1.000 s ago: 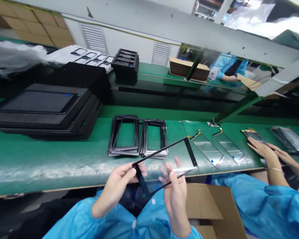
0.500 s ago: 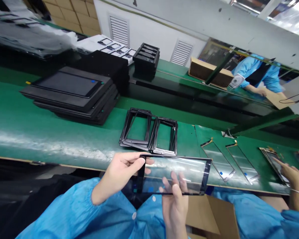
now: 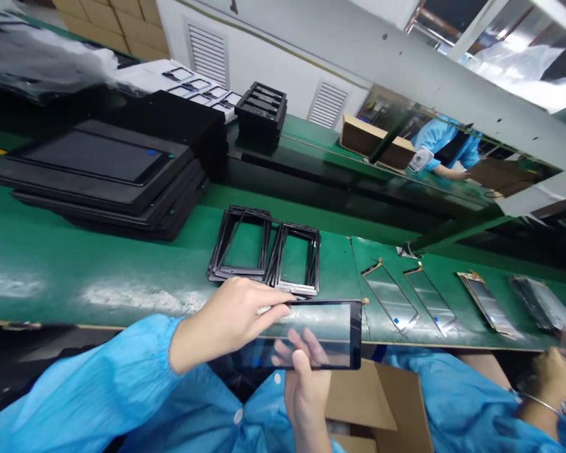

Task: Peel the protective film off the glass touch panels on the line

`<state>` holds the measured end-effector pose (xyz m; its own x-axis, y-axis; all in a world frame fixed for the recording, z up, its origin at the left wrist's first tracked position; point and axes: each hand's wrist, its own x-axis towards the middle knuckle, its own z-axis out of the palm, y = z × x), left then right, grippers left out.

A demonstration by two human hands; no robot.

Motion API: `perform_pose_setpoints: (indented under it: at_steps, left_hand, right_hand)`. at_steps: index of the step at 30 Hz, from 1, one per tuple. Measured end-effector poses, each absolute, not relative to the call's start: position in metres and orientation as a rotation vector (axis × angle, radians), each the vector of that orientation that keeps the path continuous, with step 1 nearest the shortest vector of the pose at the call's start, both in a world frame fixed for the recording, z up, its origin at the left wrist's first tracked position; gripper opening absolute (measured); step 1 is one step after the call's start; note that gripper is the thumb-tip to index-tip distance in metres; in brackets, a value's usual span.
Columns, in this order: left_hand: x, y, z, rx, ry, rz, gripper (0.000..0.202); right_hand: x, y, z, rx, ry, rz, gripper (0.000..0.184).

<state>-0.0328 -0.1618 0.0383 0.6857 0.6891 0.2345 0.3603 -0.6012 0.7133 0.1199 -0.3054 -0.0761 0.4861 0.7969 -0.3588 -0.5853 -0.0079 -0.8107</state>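
I hold a clear touch panel with a black border point(image 3: 332, 333) flat in front of me, over the near edge of the green belt point(image 3: 99, 270). My right hand point(image 3: 302, 384) supports it from underneath, fingers showing through the glass. My left hand point(image 3: 238, 314) reaches across the panel's top edge, fingers pinched at its surface. Just beyond lie two stacks of black frames point(image 3: 266, 251).
Stacked black trays point(image 3: 99, 176) sit at the left, smaller trays point(image 3: 260, 116) behind. Several glass panels point(image 3: 408, 296) lie on the belt to the right. A neighbour in blue has a hand point(image 3: 549, 377) at lower right. A cardboard box point(image 3: 372, 402) stands below.
The panel has dropped closer to me and a little left. My left hand moved from its left end onto the top edge. The neighbour's hand pulled back off the belt.
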Motion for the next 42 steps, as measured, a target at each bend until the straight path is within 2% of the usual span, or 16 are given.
perform_pose_setpoints:
  at_steps: [5, 10, 17, 20, 24, 26, 29, 34, 38, 40, 42]
  left_hand:
    - [-0.035, -0.164, 0.028, 1.946, 0.926, 0.707, 0.024]
    - [-0.039, -0.173, 0.026, 1.335, 0.844, 0.589, 0.039]
    - [-0.048, -0.185, 0.028, 1.117, 0.859, 0.611, 0.042]
    - [-0.050, -0.184, 0.027, 1.109, 0.868, 0.606, 0.040]
    - [-0.048, -0.183, 0.029, 1.163, 0.886, 0.625, 0.033]
    - [-0.050, -0.178, 0.031, 1.224, 0.893, 0.647, 0.042]
    - [-0.072, -0.148, 0.039, 1.268, 0.943, 0.761, 0.050]
    - [-0.170, -0.039, 0.076, 1.060, 1.313, 1.490, 0.046]
    - [-0.238, 0.052, 0.105, 0.999, 1.470, 1.623, 0.039]
    - [-0.255, 0.082, 0.113, 1.037, 1.517, 1.602, 0.032]
    - [-0.262, 0.100, 0.118, 1.129, 1.534, 1.523, 0.034]
  right_hand:
    - [0.134, -0.296, -0.062, -1.142, -0.332, 1.224, 0.051]
    - [0.167, -0.278, -0.033, -1.105, -0.796, 1.584, 0.051]
    - [0.172, -0.264, -0.007, -1.236, -0.736, 1.064, 0.051]
    - [0.168, -0.265, -0.006, -1.286, -0.715, 1.016, 0.045]
    - [0.162, -0.261, -0.007, -1.325, -0.657, 0.980, 0.047]
    - [0.159, -0.254, -0.007, -1.328, -0.649, 1.008, 0.051]
    - [0.161, -0.241, -0.010, -1.264, -0.691, 1.051, 0.062]
    - [0.185, -0.234, -0.035, -1.248, -0.607, 1.022, 0.060]
    - [0.198, -0.243, -0.058, -1.305, -0.509, 1.003, 0.058]
    - [0.197, -0.248, -0.066, -1.315, -0.481, 0.970, 0.056]
    - [0.195, -0.254, -0.073, -1.330, -0.467, 0.939, 0.057]
